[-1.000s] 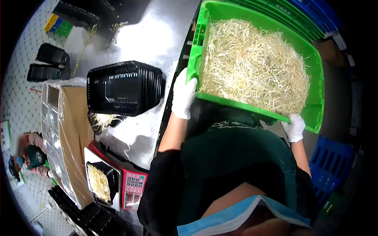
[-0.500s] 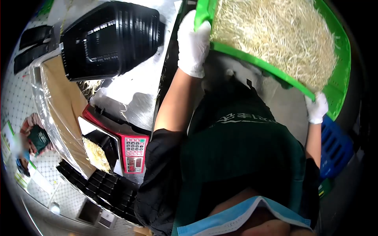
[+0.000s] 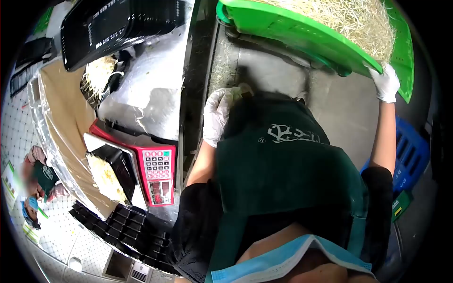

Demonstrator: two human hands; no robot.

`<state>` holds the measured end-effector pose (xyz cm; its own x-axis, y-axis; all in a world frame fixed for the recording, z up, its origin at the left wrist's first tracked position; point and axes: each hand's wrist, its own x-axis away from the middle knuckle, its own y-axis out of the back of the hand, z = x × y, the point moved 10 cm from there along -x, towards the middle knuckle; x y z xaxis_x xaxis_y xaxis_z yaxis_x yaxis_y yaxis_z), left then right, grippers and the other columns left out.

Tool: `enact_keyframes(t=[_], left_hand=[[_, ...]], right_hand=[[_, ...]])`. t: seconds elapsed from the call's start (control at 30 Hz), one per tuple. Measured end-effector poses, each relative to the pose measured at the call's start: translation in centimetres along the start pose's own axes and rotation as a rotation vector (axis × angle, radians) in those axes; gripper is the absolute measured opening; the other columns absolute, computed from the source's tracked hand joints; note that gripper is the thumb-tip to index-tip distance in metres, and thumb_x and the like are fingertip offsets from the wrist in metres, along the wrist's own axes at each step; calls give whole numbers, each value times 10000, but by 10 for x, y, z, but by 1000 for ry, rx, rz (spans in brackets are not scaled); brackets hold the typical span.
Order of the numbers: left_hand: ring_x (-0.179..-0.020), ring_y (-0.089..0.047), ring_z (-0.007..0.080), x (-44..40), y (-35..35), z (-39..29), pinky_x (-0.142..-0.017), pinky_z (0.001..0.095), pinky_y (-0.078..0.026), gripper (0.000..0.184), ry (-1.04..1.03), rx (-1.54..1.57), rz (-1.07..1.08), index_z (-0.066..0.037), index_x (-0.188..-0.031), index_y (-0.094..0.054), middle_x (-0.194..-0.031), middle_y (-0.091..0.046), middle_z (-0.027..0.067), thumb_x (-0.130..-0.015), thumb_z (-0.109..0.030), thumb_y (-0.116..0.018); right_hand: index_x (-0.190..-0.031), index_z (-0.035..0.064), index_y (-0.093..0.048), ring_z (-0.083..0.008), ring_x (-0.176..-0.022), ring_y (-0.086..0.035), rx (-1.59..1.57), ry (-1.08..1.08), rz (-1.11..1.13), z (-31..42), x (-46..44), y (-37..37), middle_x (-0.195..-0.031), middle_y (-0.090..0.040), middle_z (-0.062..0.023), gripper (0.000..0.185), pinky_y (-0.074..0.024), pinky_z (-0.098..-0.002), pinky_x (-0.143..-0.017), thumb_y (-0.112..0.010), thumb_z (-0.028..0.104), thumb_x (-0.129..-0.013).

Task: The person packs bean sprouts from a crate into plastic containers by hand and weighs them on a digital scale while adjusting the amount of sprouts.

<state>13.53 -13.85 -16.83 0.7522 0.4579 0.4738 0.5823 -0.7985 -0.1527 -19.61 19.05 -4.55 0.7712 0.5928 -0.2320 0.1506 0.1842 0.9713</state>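
Note:
A green crate point(image 3: 292, 29) full of pale bean sprouts point(image 3: 354, 21) sits at the top of the view, its near wall facing me. My right hand point(image 3: 387, 84), in a white glove, grips the crate's near right corner. Away from the crate, my left hand point(image 3: 217, 115), gloved too, is beside my dark green apron point(image 3: 288, 174) with its fingers curled in. Something small and yellowish shows at its fingertips; what it is cannot be made out.
Left of me, a metal table point(image 3: 160, 94) carries a red scale point(image 3: 158, 174) with a black tray of sprouts point(image 3: 111, 172) on it. Black trays point(image 3: 122, 28) are stacked behind. A cardboard box point(image 3: 66, 113), a blue crate point(image 3: 408, 151) and a distant person point(image 3: 42, 174) also show.
My left hand has let go of the green crate and come down beside the apron. The crate has shifted upward in view and shows more of its near wall; my right hand still holds it.

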Motion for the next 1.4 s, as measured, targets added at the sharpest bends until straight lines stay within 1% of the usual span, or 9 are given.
enact_keyframes(t=[0.23,0.3,0.73,0.77,0.93,1.03,1.17,1.23,1.4], left_hand=[[-793,-559,82,40,35,12,-665,211,-422,277,190,-34,-142,-19,-1005,-621,-935,-663,55,-906,-271,-565],[-808,-559,92,67,45,18,-765,235,-439,250,196,-3,-239,-12,-1022,-658,-929,-654,42,-929,-212,-541],[-910,-549,107,153,81,3,-858,242,-415,222,30,151,-404,10,-1063,-629,-990,-626,51,-937,-126,-508],[-910,-549,106,159,86,6,-858,239,-416,218,7,241,-438,12,-1064,-627,-982,-624,50,-937,-122,-510],[-843,-493,52,162,93,10,-802,203,-395,211,-12,372,-345,0,-1054,-619,-912,-596,-10,-927,-152,-547],[-837,-473,51,164,91,-12,-797,192,-381,205,60,382,-361,-3,-1047,-621,-896,-576,-20,-909,-149,-575],[-883,-499,65,138,92,-22,-819,211,-396,198,-37,487,-293,-27,-1044,-637,-922,-590,-8,-891,-150,-611],[-910,-525,81,127,94,-35,-830,225,-407,214,-59,466,-318,-29,-1062,-640,-963,-604,12,-898,-161,-601],[-828,-513,92,79,110,-59,-695,247,-414,265,-203,164,-402,-45,-1113,-613,-958,-590,19,-893,-190,-584]], right_hand=[[-888,168,-673,-264,-734,-638,80,-35,74,-17,2,-13,-809,-663,-63,291,-502,-335,-623,-759,384,-714],[-924,169,-682,-254,-749,-647,101,-74,83,-17,1,-11,-832,-669,-69,287,-510,-325,-637,-754,363,-724],[-1035,144,-621,-338,-780,-637,295,-141,184,-57,-12,-34,-907,-668,-146,441,-503,-406,-658,-649,503,-780],[-1096,97,-607,-326,-902,-634,326,-254,314,-55,-17,-35,-1004,-656,-169,491,-503,-389,-765,-692,449,-765],[-1317,14,-468,-298,-1251,-453,-326,467,-230,188,-68,86,-1338,-499,-158,808,-318,-394,-1075,-807,355,-667],[-1358,29,-420,-295,-1285,-415,-663,680,-228,344,-106,128,-1376,-470,-136,880,-274,-395,-1097,-804,383,-650],[-1381,78,-401,-349,-1107,-539,-359,1150,-249,486,-142,126,-1219,-572,-148,884,-433,-418,-925,-773,419,-655],[-1294,95,-479,-330,-941,-613,-105,935,127,511,-167,56,-1045,-635,-156,667,-480,-421,-827,-688,418,-749],[-954,50,-602,-346,-781,-639,62,766,176,499,-204,24,-788,-652,-179,377,-494,-443,-691,-641,395,-806]])
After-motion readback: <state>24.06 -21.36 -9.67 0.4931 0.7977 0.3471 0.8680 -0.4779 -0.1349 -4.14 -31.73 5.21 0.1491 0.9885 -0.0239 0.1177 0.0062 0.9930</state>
